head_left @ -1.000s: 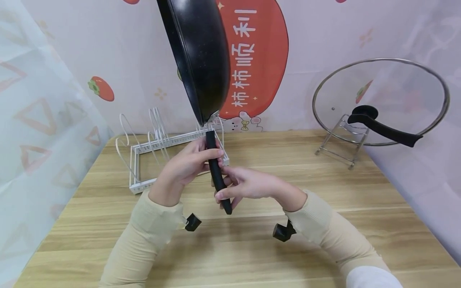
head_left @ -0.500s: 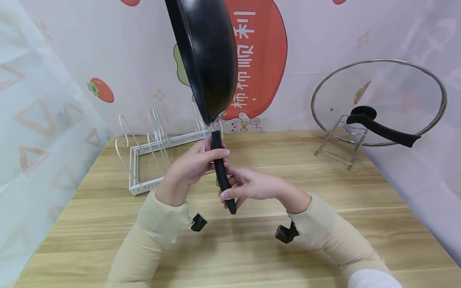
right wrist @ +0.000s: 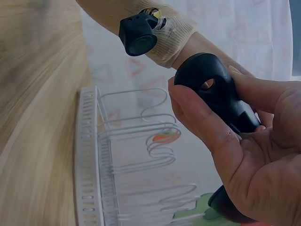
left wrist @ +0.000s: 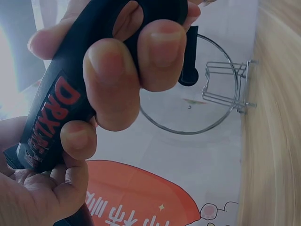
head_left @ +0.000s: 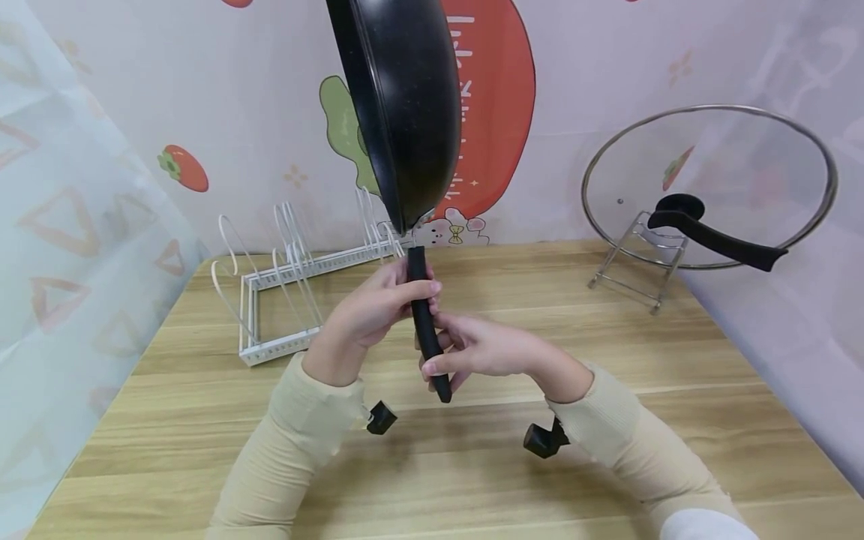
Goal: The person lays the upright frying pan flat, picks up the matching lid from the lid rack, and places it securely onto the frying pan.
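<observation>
A black, deep-sided frying pan (head_left: 412, 112) is held up on end above the table, with its rounded outside towards the right and its top cut off by the head view. My left hand (head_left: 378, 304) grips the upper part of its black handle (head_left: 424, 322), thumb across the front. Lower down, my right hand (head_left: 482, 349) holds the handle near its end. Red lettering on the handle (left wrist: 56, 103) shows in the left wrist view. The handle's end (right wrist: 202, 70), with a hanging hole, shows between the right thumb and fingers in the right wrist view.
A white wire rack (head_left: 277, 346) with upright loops stands on the wooden table (head_left: 202, 450), at left behind the hands. On the right, a glass lid (head_left: 682, 204) with a black handle leans in a small metal stand (head_left: 628, 283). A printed cloth (head_left: 553, 75) hangs behind.
Both hands and the pan have shifted a little to the right, away from the rack. The grip on the handle looks the same, and the lid and rack have stayed put.
</observation>
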Demonstrator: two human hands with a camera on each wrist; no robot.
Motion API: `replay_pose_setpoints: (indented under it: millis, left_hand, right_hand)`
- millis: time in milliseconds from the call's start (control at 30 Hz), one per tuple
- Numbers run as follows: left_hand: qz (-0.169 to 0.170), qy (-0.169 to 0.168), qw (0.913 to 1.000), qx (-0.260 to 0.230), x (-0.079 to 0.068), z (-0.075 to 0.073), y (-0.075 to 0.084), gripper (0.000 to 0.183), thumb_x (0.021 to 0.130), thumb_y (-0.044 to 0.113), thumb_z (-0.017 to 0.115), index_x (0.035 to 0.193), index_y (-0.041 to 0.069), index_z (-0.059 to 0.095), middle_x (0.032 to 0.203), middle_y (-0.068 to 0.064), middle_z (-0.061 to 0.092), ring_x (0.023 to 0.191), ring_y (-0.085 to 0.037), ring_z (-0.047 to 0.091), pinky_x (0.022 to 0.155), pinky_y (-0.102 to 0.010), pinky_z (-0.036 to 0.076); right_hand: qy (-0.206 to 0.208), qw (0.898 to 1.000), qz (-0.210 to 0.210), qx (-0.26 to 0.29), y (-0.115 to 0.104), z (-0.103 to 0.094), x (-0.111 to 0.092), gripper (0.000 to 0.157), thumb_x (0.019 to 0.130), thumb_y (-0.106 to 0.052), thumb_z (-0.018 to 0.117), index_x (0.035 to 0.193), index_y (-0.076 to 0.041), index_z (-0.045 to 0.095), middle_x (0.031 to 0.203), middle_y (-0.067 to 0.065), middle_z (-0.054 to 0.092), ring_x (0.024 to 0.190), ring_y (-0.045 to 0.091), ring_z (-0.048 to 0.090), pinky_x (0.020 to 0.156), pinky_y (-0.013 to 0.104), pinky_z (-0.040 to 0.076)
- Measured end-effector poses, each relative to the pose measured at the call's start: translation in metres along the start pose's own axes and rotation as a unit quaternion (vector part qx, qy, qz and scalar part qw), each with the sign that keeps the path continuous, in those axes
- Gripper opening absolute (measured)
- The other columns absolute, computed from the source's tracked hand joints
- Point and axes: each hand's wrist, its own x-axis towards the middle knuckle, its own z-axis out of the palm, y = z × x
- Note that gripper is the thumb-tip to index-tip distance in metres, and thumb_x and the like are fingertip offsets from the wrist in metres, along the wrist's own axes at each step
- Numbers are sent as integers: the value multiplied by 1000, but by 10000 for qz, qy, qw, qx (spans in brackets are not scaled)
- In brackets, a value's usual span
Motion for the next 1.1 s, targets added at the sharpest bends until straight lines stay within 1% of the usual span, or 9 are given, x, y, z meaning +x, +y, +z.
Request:
replay_pose_setpoints:
  millis: [133,300,367,467,533,600,700,767,1100]
  left_hand:
    - [6,-10,10000,18,2,3,1,20,95,5,54,110,-3,43,82,-3,56,72,-12,59,75,-26,50]
    - [52,-49,10000,39,4,6,1,18,95,4,54,109,-2,43,80,-3,57,72,-13,59,76,-27,50]
    - [83,-79,9999,37,6,7,1,18,95,5,53,109,-2,43,80,-2,57,72,-13,59,76,-28,49]
    - [111,-113,9999,32,8,8,0,17,95,4,53,108,-1,43,79,-2,57,72,-13,58,76,-28,49]
    - [150,-153,9998,45,9,9,0,16,95,4,53,107,-1,44,78,-2,57,72,-13,58,76,-29,49]
    - [194,-188,9996,67,9,9,0,15,95,4,53,107,-1,44,77,-2,57,72,-14,58,76,-29,49]
    - [272,-260,9992,125,9,11,1,15,96,5,53,106,-2,45,76,-3,58,72,-14,58,77,-31,49]
    - [295,-275,9991,148,10,11,1,15,96,5,53,106,-2,45,77,-3,58,72,-14,58,78,-31,49]
    - [179,-342,9992,134,18,17,-3,12,95,3,52,104,0,44,76,-2,56,71,-14,56,74,-28,48]
  right_hand:
    - [-7,10000,-50,7,1,-1,-3,39,102,-1,60,130,13,37,97,15,70,91,28,71,76,46,61]
    - [-8,10000,-91,9,3,-3,-4,34,102,-2,60,126,11,39,97,17,70,90,26,72,76,47,61]
    - [13,10000,-92,-8,3,-3,-5,34,102,-3,60,126,9,39,97,17,69,91,27,72,76,47,61]
    - [39,9999,-103,-28,3,-4,-6,33,102,-3,61,125,8,40,97,14,69,94,35,71,76,47,61]
    - [50,9999,-111,-49,4,-4,-7,33,102,-3,61,125,8,40,97,13,69,95,36,70,76,47,61]
    - [53,9999,-122,-71,3,-5,-8,31,102,-3,61,123,8,41,96,13,69,94,35,71,76,47,61]
    - [89,9999,-106,-73,3,-5,-10,30,102,-3,61,122,8,41,95,12,69,91,27,71,75,47,61]
    - [102,9999,-110,-77,3,-6,-11,29,102,-3,60,122,7,41,95,12,68,90,25,71,75,47,61]
    - [134,9999,-80,-10,7,-7,-16,27,102,-3,60,117,9,42,93,11,69,88,25,71,76,48,61]
